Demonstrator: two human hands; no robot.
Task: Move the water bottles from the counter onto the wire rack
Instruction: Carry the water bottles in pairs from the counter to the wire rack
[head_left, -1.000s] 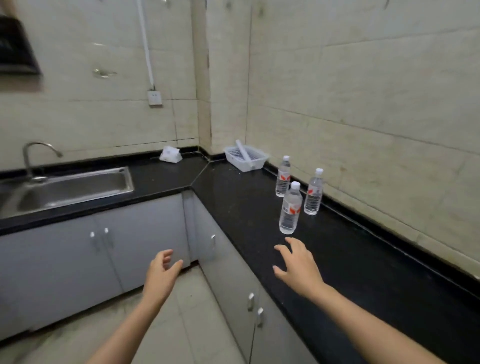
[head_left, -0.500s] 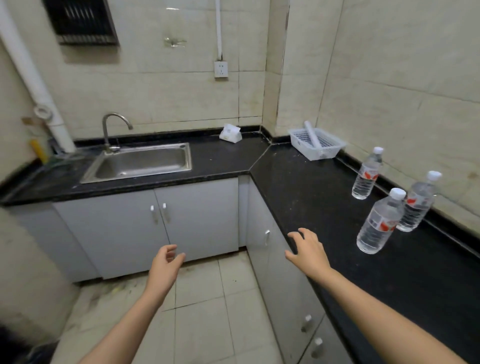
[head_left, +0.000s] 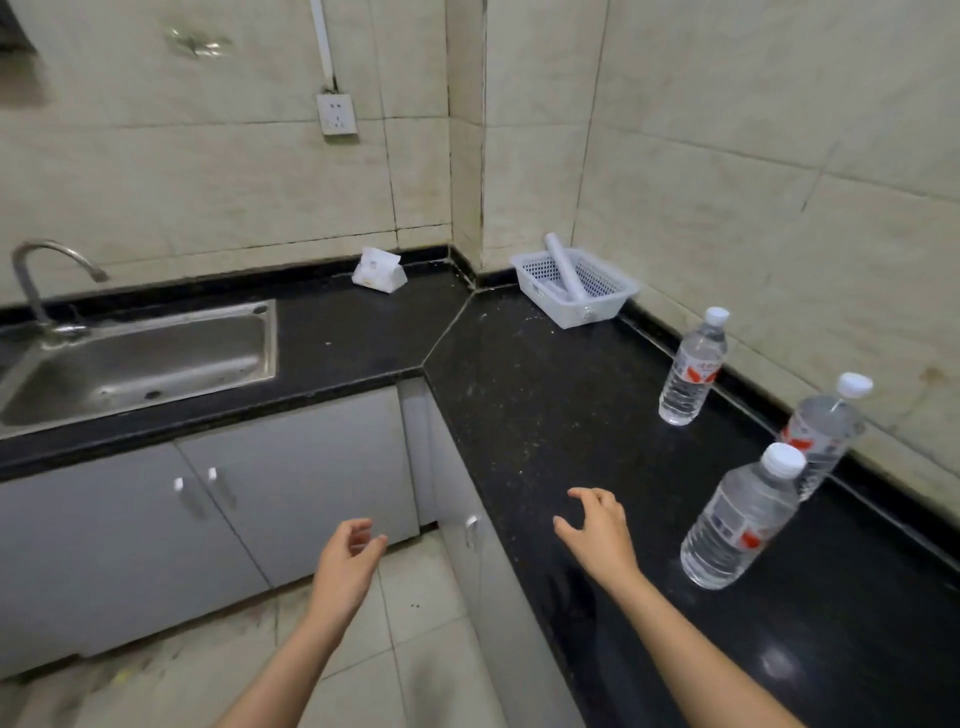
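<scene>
Three clear water bottles with white caps and red-and-white labels stand upright on the black counter (head_left: 545, 405) at the right. The nearest bottle (head_left: 740, 519) is just right of my right hand (head_left: 597, 535). A second bottle (head_left: 823, 434) stands behind it near the wall, and a third bottle (head_left: 693, 369) stands farther back. My right hand hovers over the counter's front part with loosely curled fingers, holding nothing. My left hand (head_left: 345, 569) hangs over the floor, relaxed and empty. No wire rack is in view.
A white plastic basket (head_left: 576, 286) holding a white roll sits in the counter corner. A white tissue pack (head_left: 378, 270) lies by the back wall. A steel sink (head_left: 140, 358) with a faucet (head_left: 36, 280) is at left. Grey cabinet doors (head_left: 291, 483) stand below.
The view has swung left, then slightly back right and closer; the bottles now sit at the right edge. Both hands stay empty, the right one now left of the nearest bottle.
</scene>
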